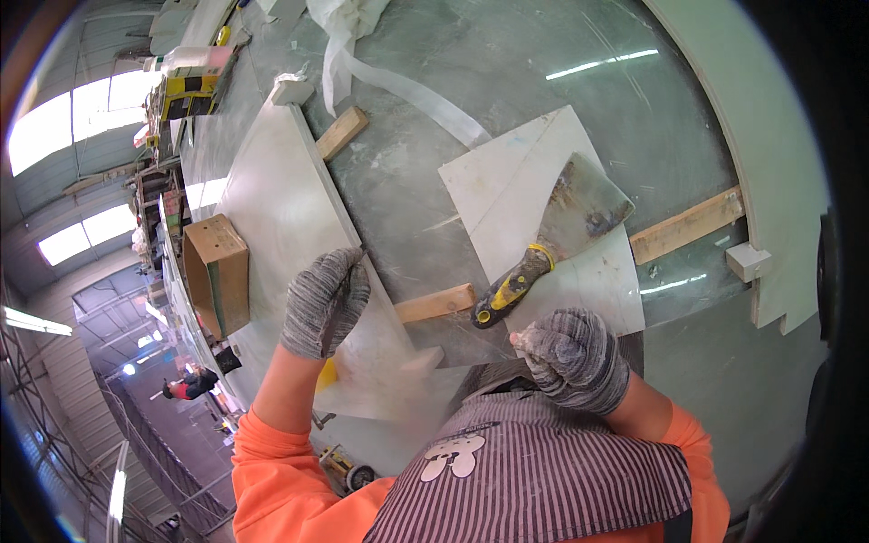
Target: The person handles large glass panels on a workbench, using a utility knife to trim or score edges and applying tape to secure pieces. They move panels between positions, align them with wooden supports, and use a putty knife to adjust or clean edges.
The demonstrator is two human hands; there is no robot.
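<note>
My left grip (328, 299), in a grey striped glove, is over the white slab (290, 195) near its right edge. The fingers are curled in; a thin dark line runs along them, and I cannot tell whether I hold something there or touch the slab. My right grip (577, 362), gloved the same way, is clenched with the fingertips bunched, close to my apron (534, 462).

The scraper (516, 284) lies ahead of my right grip, apart from it. Its broad, stained blade rests on a pale sheet (502, 176), and its black and yellow handle points back toward me, the butt past the sheet's edge.

The sheet lies on the grey tabletop (398, 195). One wood block (437, 303) juts from the slab's right edge toward the scraper's handle; another (342, 133) sits farther up that edge. A longer batten (686, 224) lies right of the sheet. A cardboard box (217, 281) stands at the slab's left side.
</note>
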